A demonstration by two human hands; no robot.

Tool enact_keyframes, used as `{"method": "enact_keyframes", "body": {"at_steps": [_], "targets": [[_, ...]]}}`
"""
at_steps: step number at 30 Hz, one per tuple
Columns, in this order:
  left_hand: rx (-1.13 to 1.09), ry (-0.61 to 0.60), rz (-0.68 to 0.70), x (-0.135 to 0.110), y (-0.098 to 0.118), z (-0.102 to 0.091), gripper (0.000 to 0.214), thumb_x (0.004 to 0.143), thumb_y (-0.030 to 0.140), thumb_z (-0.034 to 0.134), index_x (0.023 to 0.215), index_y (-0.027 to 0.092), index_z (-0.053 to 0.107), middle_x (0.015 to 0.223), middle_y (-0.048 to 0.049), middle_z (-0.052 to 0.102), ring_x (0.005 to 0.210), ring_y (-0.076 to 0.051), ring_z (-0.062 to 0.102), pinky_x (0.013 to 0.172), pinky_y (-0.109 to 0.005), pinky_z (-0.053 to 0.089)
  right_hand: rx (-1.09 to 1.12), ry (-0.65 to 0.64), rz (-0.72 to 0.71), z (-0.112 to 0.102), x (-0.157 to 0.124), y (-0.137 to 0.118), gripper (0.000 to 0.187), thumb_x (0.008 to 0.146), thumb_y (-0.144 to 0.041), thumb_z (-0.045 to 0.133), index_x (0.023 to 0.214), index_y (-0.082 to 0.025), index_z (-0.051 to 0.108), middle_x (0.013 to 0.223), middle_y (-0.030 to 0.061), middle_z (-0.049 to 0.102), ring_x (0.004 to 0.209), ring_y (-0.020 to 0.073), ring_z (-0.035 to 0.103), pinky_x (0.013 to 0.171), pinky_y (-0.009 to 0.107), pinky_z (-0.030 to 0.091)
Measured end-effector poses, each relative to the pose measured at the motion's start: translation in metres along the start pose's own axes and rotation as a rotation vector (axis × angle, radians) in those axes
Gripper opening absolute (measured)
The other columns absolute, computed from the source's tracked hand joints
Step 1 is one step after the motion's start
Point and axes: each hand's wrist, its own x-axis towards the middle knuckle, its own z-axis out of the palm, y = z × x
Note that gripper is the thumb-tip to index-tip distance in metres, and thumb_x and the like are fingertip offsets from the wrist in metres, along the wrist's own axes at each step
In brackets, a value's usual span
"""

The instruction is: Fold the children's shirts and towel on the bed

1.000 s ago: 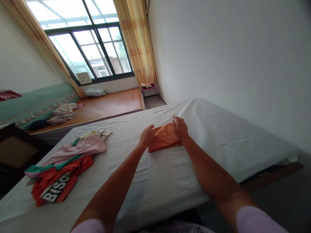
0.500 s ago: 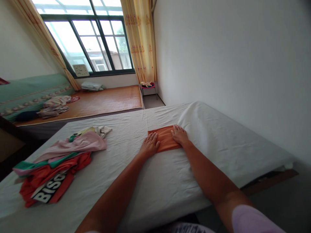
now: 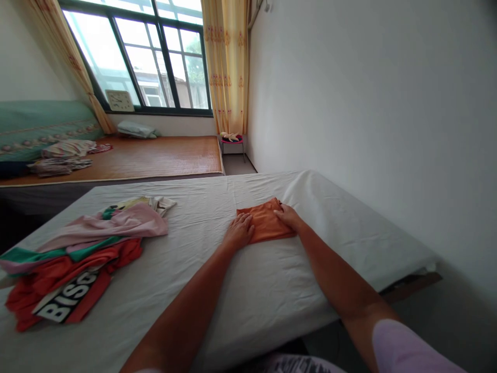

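Observation:
A folded orange cloth (image 3: 267,224) lies on the white bed sheet (image 3: 272,280) in the middle of the view. My left hand (image 3: 239,231) rests flat on the cloth's left edge with its fingers stretched out. My right hand (image 3: 288,215) sits at the cloth's right edge, and its fingertips curl around that side, which is raised slightly off the sheet.
A heap of clothes (image 3: 81,256), pink, green and red with white letters, lies on the bed's left part. Beyond it are a second bed with a bamboo mat (image 3: 135,158), a window (image 3: 155,57), yellow curtains (image 3: 229,67) and a small stool (image 3: 232,140). The wall (image 3: 368,119) runs along the right.
The orange cloth was pressed flat under both hands. Now my right hand has shifted to its right edge and lifts it a little. The camera has tilted slightly.

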Motion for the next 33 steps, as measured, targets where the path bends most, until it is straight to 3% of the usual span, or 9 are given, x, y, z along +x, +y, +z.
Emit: {"method": "enact_keyframes", "body": {"at_steps": [5, 9, 13, 15, 18, 22, 25, 29, 33], "targets": [[-0.102, 0.113, -0.048, 0.005, -0.009, 0.003, 0.048, 0.095, 0.038, 0.033, 0.136, 0.016, 0.044, 0.142, -0.0109, 0.047, 0.134, -0.023, 0.039, 0.113, -0.039, 0.028, 0.119, 0.117, -0.141, -0.007, 0.004, -0.023, 0.041, 0.081, -0.030, 0.056, 0.120, -0.018, 0.056, 0.117, 0.0077, 0.064, 0.112, 0.0222, 0.057, 0.101, 0.037, 0.041], [-0.136, 0.146, -0.092, 0.006, -0.015, 0.003, 0.047, 0.096, 0.035, 0.034, 0.136, 0.012, 0.044, 0.140, -0.0133, 0.049, 0.132, -0.023, 0.041, 0.112, -0.038, 0.030, 0.247, 0.494, -0.218, -0.058, 0.027, -0.022, 0.037, 0.085, -0.039, 0.048, 0.113, -0.016, 0.054, 0.108, 0.0089, 0.065, 0.097, 0.0206, 0.061, 0.090, 0.036, 0.048], [-0.095, 0.091, -0.050, 0.006, -0.015, 0.002, 0.044, 0.096, 0.034, 0.034, 0.129, 0.011, 0.052, 0.138, -0.0127, 0.051, 0.129, -0.022, 0.043, 0.114, -0.037, 0.027, 0.092, 0.971, -0.062, -0.119, 0.035, 0.024, 0.039, 0.084, -0.037, 0.043, 0.114, -0.013, 0.050, 0.108, 0.0129, 0.063, 0.097, 0.0226, 0.061, 0.086, 0.038, 0.049], [-0.074, 0.064, -0.037, 0.006, -0.014, 0.002, 0.043, 0.096, 0.034, 0.034, 0.126, 0.013, 0.056, 0.137, -0.0116, 0.052, 0.129, -0.021, 0.044, 0.114, -0.036, 0.026, -0.018, 1.036, 0.111, -0.133, 0.021, 0.056, 0.037, 0.078, -0.031, 0.046, 0.110, -0.013, 0.051, 0.100, 0.0132, 0.064, 0.094, 0.0246, 0.062, 0.081, 0.036, 0.051], [-0.046, 0.024, -0.027, 0.006, -0.013, 0.001, 0.041, 0.096, 0.034, 0.035, 0.124, 0.015, 0.058, 0.137, -0.0100, 0.053, 0.129, -0.021, 0.043, 0.113, -0.037, 0.028, -0.056, 1.070, 0.201, -0.134, -0.015, 0.096, 0.034, 0.071, -0.026, 0.049, 0.102, -0.012, 0.054, 0.089, 0.0143, 0.064, 0.089, 0.0276, 0.062, 0.078, 0.038, 0.051], [-0.004, -0.020, -0.017, 0.006, -0.011, 0.000, 0.041, 0.095, 0.035, 0.035, 0.126, 0.019, 0.057, 0.140, -0.0075, 0.050, 0.132, -0.021, 0.040, 0.110, -0.037, 0.031, -0.107, 1.139, 0.194, -0.122, -0.046, 0.102, 0.036, 0.075, -0.021, 0.040, 0.107, -0.010, 0.051, 0.106, 0.0211, 0.059, 0.104, 0.0300, 0.057, 0.093, 0.047, 0.043], [0.040, -0.061, -0.014, 0.004, -0.010, 0.000, 0.044, 0.095, 0.037, 0.035, 0.133, 0.021, 0.051, 0.145, -0.0061, 0.045, 0.135, -0.023, 0.035, 0.111, -0.041, 0.029, -0.196, 0.913, -0.057, -0.105, -0.039, 0.066, 0.036, 0.082, -0.025, 0.036, 0.111, -0.012, 0.052, 0.109, 0.0186, 0.060, 0.105, 0.0273, 0.056, 0.095, 0.046, 0.043], [0.102, -0.109, 0.000, 0.001, -0.005, 0.002, 0.051, 0.095, 0.042, 0.031, 0.140, 0.022, 0.043, 0.150, -0.0059, 0.038, 0.139, -0.025, 0.029, 0.112, -0.043, 0.025, -0.382, 0.303, -0.402, -0.052, -0.022, -0.001, 0.045, 0.092, -0.039, 0.032, 0.125, -0.016, 0.053, 0.125, 0.0148, 0.059, 0.119, 0.0244, 0.051, 0.104, 0.042, 0.038], [0.136, -0.157, 0.012, -0.002, -0.003, 0.002, 0.055, 0.096, 0.047, 0.027, 0.145, 0.022, 0.036, 0.153, -0.0062, 0.032, 0.142, -0.024, 0.023, 0.115, -0.044, 0.019, -0.605, -0.104, -0.388, 0.005, -0.025, -0.029, 0.053, 0.095, -0.050, 0.030, 0.137, -0.023, 0.047, 0.148, 0.0084, 0.041, 0.136, 0.0242, 0.034, 0.111, 0.044, 0.027]]}}
